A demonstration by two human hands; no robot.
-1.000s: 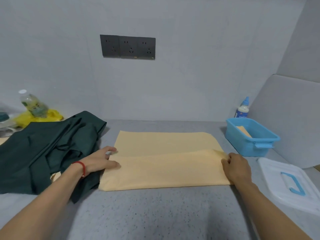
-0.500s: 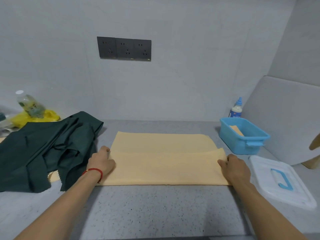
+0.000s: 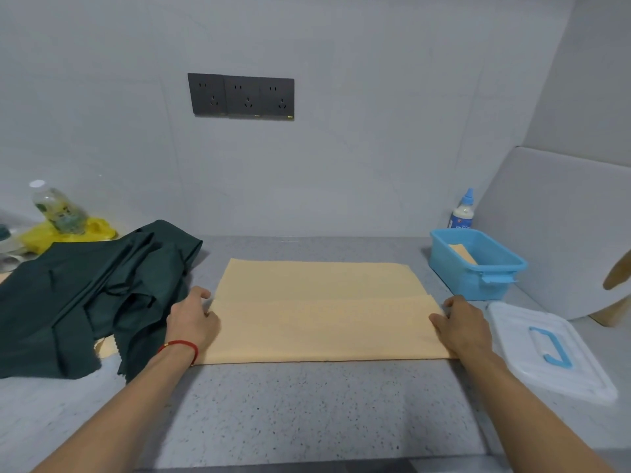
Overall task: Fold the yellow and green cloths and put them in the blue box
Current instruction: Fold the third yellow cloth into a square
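The yellow cloth [image 3: 317,315] lies flat on the grey counter, its near part folded over the far part, with the flap's edge running across the middle. My left hand [image 3: 191,319] pinches the flap's left end and my right hand [image 3: 461,322] pinches its right end. The dark green cloth [image 3: 85,295] lies crumpled to the left, just beside my left hand. The blue box [image 3: 491,285] stands at the back right, uncovered, with a folded yellowish piece [image 3: 462,252] inside.
The box's white lid with a blue handle [image 3: 546,346] lies right of my right hand. A glue bottle [image 3: 462,209] stands behind the box. At the far left a plastic bottle [image 3: 58,208] rests on a yellow bag [image 3: 71,232]. A grey wall closes the back.
My left hand went from lying with fingers stretched over the cloth to pinching its left end. My right hand stayed at the right end. The view shifted slightly.
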